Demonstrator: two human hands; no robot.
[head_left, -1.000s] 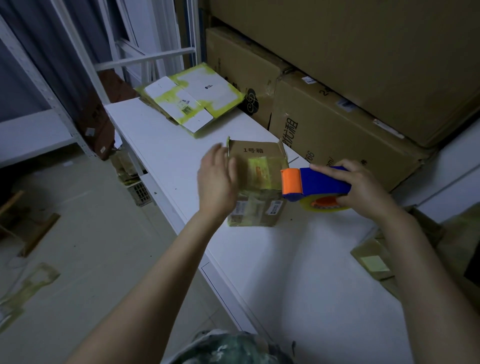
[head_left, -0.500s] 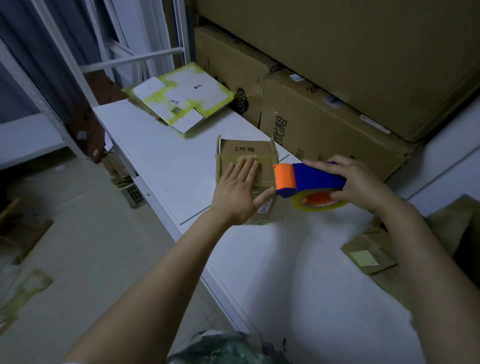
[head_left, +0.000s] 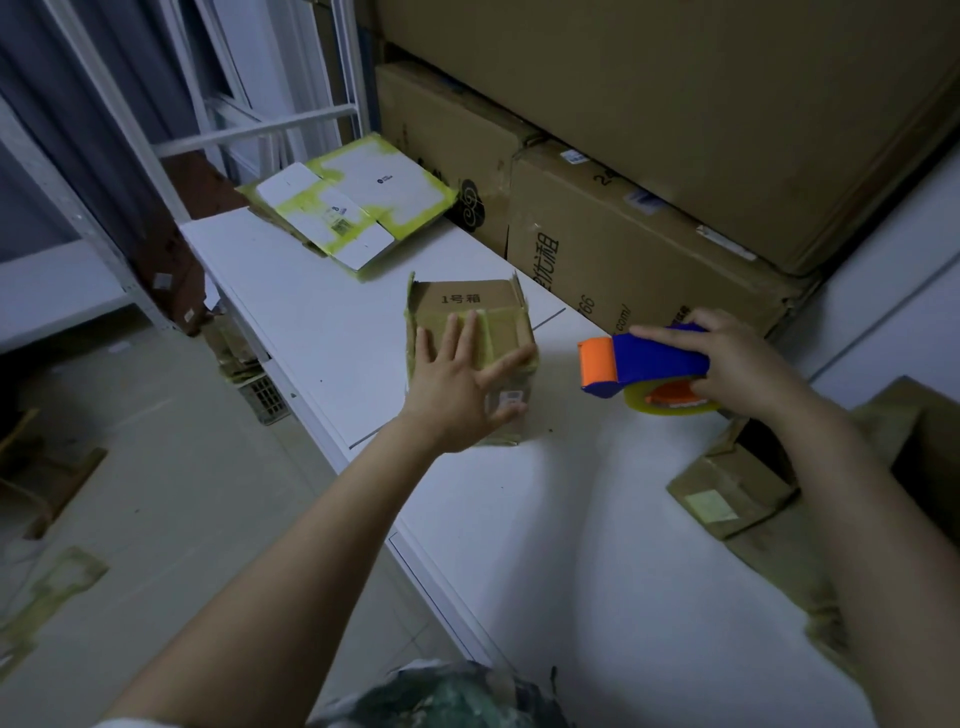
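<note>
Located: small cardboard box (head_left: 501, 332) on the white worktop (head_left: 571, 545), just toward 12 o'clock of centre, top flaps folded down under yellowish tape. Printed on the raised far flap: "1号箱". Small barcode label (head_left: 511, 397) on the near face at 5 o'clock, print too small to read.

Left hand (head_left: 452, 387) laid flat on the box top, palm down, fingers (head_left: 471, 335) straight and spread, thumb out toward 3 o'clock. Pressing only, gripping nothing. Forearm reaching in from 7 o'clock.

Right hand (head_left: 743, 364) at 3 o'clock of the box, apart from it, curled round the blue tape dispenser (head_left: 654, 361). Index finger stretched along the top, orange head pointing to 9 o'clock. Roll of clear yellowish tape (head_left: 670, 410) beneath; touching the worktop or just above it, cannot tell.

At 1 o'clock, stacked brown cartons (head_left: 623, 249), one with large characters only partly readable, plus "66" and ".com/". At 11 o'clock, flattened white carton (head_left: 358, 208) edged in yellow-green tape, small logo illegible.
</note>
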